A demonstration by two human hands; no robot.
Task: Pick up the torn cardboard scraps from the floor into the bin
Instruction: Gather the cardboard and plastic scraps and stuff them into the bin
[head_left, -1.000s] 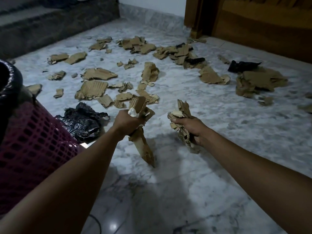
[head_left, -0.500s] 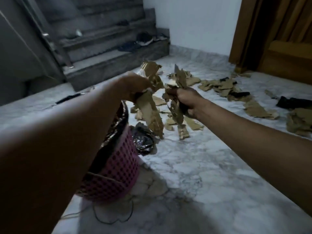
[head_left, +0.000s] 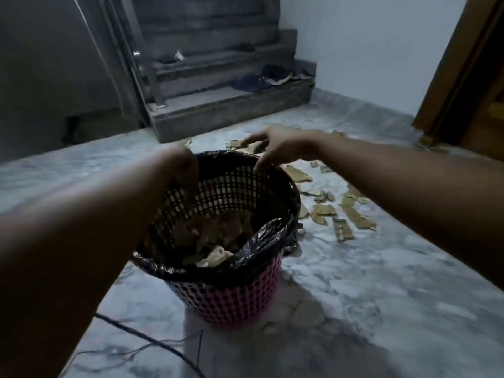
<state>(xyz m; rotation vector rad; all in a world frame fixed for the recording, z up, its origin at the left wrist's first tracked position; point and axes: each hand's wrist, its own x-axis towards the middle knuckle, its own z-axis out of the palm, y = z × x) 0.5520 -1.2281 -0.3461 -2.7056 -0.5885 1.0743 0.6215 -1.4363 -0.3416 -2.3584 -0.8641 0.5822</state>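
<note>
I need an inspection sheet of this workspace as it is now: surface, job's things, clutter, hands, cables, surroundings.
Surface: marble floor, pale and veined.
Job's things: pink mesh bin with black bin liner, cardboard pieces inside; torn cardboard scraps lie on the floor to its right.
Clutter: dark items on the stairs; too dim to identify.
Hands: left hand dips inside the bin rim, blurred; right hand above the far rim, fingers spread, holding nothing.
Cables: thin black cable on the floor near the bin.
Surroundings: white wall, wooden door frame.

Both hands (head_left: 283,148) outstretched, fingers (head_left: 252,139) spread
</note>
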